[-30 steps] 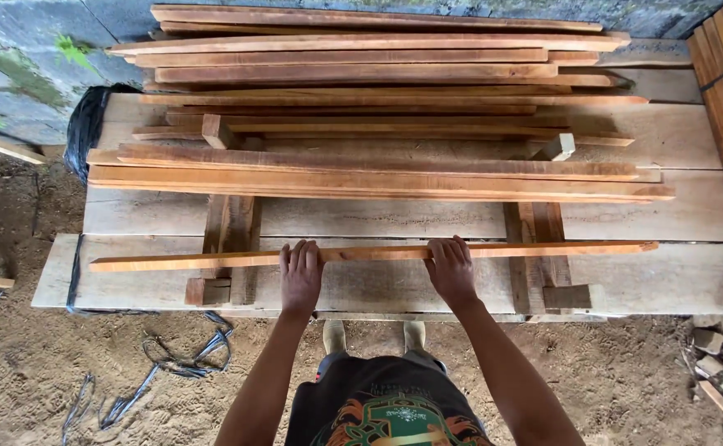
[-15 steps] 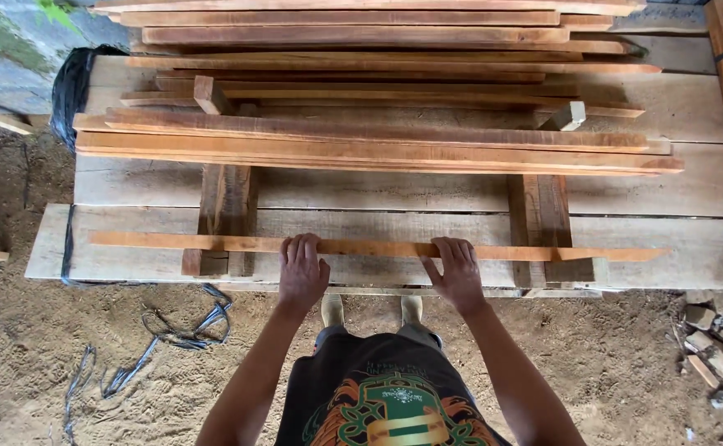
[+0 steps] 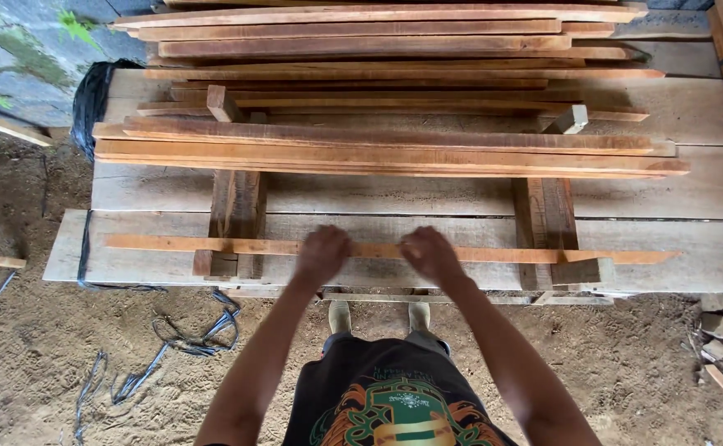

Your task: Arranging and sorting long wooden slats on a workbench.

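A long thin wooden strip (image 3: 171,244) lies crosswise over two short support blocks (image 3: 237,211) (image 3: 545,216), near the front edge of a platform of wide pale planks (image 3: 708,252). My left hand (image 3: 322,253) and my right hand (image 3: 429,253) rest on the middle of the strip, close together, with the fingers curled over it. Both hands are slightly blurred. My forearms reach in from the bottom of the view, and my feet show just below the platform edge.
A stack of long reddish boards (image 3: 378,149) fills the back of the platform. A black bag (image 3: 89,99) hangs at its left end. Loose cords (image 3: 171,347) lie on the dirt ground at left, and wood scraps (image 3: 720,355) at right.
My two hands have slid toward each other along the strip, and their fingers now curl over it. The view has shifted slightly.
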